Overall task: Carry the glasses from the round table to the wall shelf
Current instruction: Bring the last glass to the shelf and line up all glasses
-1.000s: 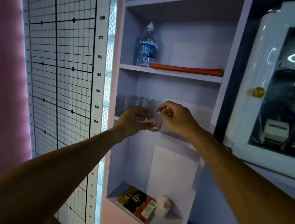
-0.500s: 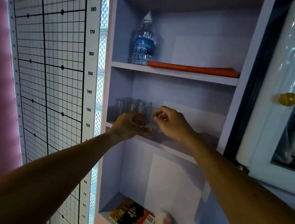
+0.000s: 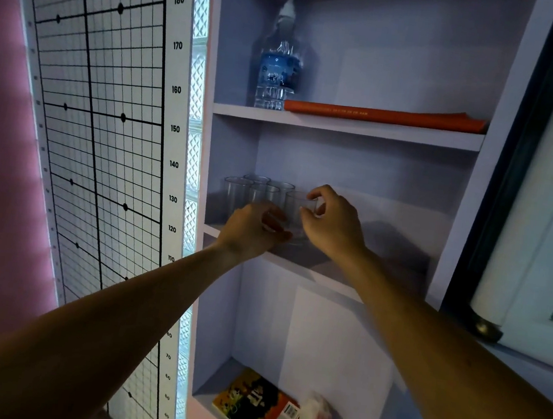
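Observation:
The wall shelf's middle board (image 3: 309,271) carries several clear glasses (image 3: 235,195) bunched at its left end. My left hand (image 3: 248,232) reaches in from below and is closed around a small clear glass (image 3: 273,222) at the board's front edge. Just to its right, my right hand (image 3: 333,224) pinches the rim of another clear glass (image 3: 295,208) that stands on or just above the board, next to the group. The lower parts of both held glasses are hidden behind my fingers.
On the board above stand a water bottle (image 3: 277,68) and a flat orange book (image 3: 382,115). The lowest compartment holds a colourful book (image 3: 256,407) and a white crumpled packet (image 3: 315,417). A posture chart (image 3: 99,120) is on the left, and a white cabinet door (image 3: 542,222) on the right.
Both hands have pushed deeper into the middle compartment with their glasses, bringing them down beside the group standing there. The view has come closer to the shelf.

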`<state>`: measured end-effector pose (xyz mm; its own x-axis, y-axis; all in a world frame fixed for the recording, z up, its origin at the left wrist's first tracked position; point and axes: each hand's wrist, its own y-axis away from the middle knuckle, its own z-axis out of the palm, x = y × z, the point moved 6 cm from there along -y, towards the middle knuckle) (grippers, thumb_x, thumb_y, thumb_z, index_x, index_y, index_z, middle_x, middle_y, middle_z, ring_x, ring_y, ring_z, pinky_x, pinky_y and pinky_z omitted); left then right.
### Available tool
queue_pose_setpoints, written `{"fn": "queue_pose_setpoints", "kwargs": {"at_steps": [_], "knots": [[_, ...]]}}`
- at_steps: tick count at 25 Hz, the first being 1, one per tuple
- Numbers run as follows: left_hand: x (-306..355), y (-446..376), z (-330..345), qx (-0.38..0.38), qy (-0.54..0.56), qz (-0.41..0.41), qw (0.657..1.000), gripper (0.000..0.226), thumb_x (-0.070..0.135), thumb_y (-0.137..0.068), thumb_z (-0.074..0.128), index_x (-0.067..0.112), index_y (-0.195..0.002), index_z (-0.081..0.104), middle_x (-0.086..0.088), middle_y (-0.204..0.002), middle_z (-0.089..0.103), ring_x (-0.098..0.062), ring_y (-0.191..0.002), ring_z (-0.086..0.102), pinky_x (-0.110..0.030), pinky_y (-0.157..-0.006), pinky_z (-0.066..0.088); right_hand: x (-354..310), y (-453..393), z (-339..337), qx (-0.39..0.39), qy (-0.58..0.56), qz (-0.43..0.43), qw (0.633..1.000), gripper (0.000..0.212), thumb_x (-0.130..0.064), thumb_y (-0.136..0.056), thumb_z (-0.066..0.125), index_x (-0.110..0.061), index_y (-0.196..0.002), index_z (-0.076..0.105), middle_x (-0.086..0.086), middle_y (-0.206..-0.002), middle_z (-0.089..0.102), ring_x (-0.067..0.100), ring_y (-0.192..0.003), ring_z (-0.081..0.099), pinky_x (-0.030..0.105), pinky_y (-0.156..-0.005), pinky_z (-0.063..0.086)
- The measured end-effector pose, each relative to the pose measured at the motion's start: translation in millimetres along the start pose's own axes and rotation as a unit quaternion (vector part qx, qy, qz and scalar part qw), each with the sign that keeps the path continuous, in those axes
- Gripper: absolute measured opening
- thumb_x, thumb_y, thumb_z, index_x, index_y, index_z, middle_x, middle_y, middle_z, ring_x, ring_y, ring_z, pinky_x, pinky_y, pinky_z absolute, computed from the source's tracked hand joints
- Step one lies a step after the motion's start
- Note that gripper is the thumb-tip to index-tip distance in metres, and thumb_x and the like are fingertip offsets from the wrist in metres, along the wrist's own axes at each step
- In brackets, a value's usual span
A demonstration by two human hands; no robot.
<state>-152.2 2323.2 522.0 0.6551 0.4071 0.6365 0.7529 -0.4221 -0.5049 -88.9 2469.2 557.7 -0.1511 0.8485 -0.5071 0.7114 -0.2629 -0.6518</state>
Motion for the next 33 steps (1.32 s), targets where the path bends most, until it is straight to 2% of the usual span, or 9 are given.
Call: {"fn": "queue_pose_setpoints", "kwargs": {"at_steps": [3,7,10,13,19,23,25,29,33], "knots": [[6,-6,3,-0.018,-0.009,0.019,1.0,0.038,0.026,-0.081,0.078,0.019,-0.117,0.066,0.001,-0.106,0.075,-0.013,-0.097,0.07,-0.027,-0.089,0.056,12,-3,1,-0.011,-0.022,0.048,0.999,0.031,-0.017,-0.085,0.062,-0.024,-0.115,0.054,0.006,-0.092,0.065,0.023,-0.081,0.062,0.038,-0.071,0.055],[6,-12,12,-0.036,-0.027,0.028,0.999,0.044,0.029,-0.083,0.076,0.022,-0.125,0.064,0.002,-0.112,0.073,-0.013,-0.103,0.068,-0.028,-0.094,0.053,20,-2,1,-0.005,-0.03,0.064,0.998,0.041,-0.004,-0.082,0.061,-0.025,-0.117,0.051,0.005,-0.083,0.064,0.021,-0.077,0.062,0.033,-0.068,0.055],[3,-16,17,-0.049,-0.035,0.031,0.998,0.05,0.032,-0.083,0.075,0.024,-0.131,0.061,0.005,-0.115,0.072,-0.01,-0.104,0.066,-0.018,-0.087,0.048,23,-4,0,0.001,-0.05,0.077,0.996,0.044,0.0,-0.08,0.061,-0.025,-0.115,0.051,0.005,-0.079,0.064,0.018,-0.072,0.061,0.028,-0.059,0.052],[2,-18,20,-0.059,-0.03,0.031,0.997,0.054,0.032,-0.083,0.075,0.025,-0.134,0.058,0.005,-0.119,0.07,-0.01,-0.106,0.065,-0.017,-0.086,0.044,24,-5,1,0.002,-0.063,0.089,0.994,0.044,0.0,-0.079,0.06,-0.026,-0.113,0.051,0.006,-0.082,0.066,0.018,-0.073,0.062,0.035,-0.064,0.058],[6,-12,9,-0.049,-0.029,0.08,0.995,0.032,0.023,-0.083,0.076,0.02,-0.115,0.071,0.004,-0.11,0.073,-0.01,-0.097,0.068,-0.021,-0.085,0.052,22,-6,4,0.001,-0.081,0.089,0.993,0.039,-0.004,-0.08,0.06,-0.024,-0.112,0.053,0.003,-0.081,0.066,0.02,-0.071,0.063,0.035,-0.064,0.057],[-13,-7,-19,-0.007,-0.024,0.058,0.998,0.016,0.022,-0.081,0.078,0.019,-0.097,0.077,0.011,-0.082,0.074,-0.001,-0.075,0.069,-0.012,-0.069,0.052,0,-8,5,0.065,-0.027,0.01,0.997,0.03,-0.013,-0.082,0.063,-0.022,-0.11,0.056,0.001,-0.095,0.06,0.016,-0.076,0.058,0.023,-0.06,0.045],[-25,-3,-34,0.029,-0.031,0.041,0.998,0.01,0.023,-0.08,0.079,0.021,-0.089,0.076,0.014,-0.073,0.07,0.0,-0.069,0.068,-0.015,-0.065,0.053,-22,-9,17,0.031,-0.035,-0.069,0.997,0.029,-0.014,-0.084,0.063,-0.022,-0.112,0.059,0.0,-0.097,0.06,0.015,-0.078,0.058,0.021,-0.065,0.046],[-35,2,-51,0.047,-0.023,-0.002,0.999,0.018,0.023,-0.08,0.078,0.03,-0.09,0.066,0.007,-0.084,0.071,-0.014,-0.082,0.072,-0.028,-0.068,0.058,-40,-14,49,-0.076,-0.012,-0.08,0.994,0.032,-0.025,-0.093,0.059,-0.022,-0.124,0.057,0.008,-0.115,0.062,0.024,-0.098,0.061,0.035,-0.084,0.053],[-26,5,-47,0.04,-0.015,-0.004,0.999,0.033,0.026,-0.079,0.08,0.03,-0.099,0.054,0.015,-0.088,0.061,-0.011,-0.083,0.063,-0.018,-0.061,0.048,-42,-12,46,-0.051,-0.035,-0.059,0.996,0.012,-0.021,-0.094,0.059,-0.015,-0.103,0.059,0.007,-0.099,0.066,0.025,-0.089,0.062,0.032,-0.074,0.05]]}}
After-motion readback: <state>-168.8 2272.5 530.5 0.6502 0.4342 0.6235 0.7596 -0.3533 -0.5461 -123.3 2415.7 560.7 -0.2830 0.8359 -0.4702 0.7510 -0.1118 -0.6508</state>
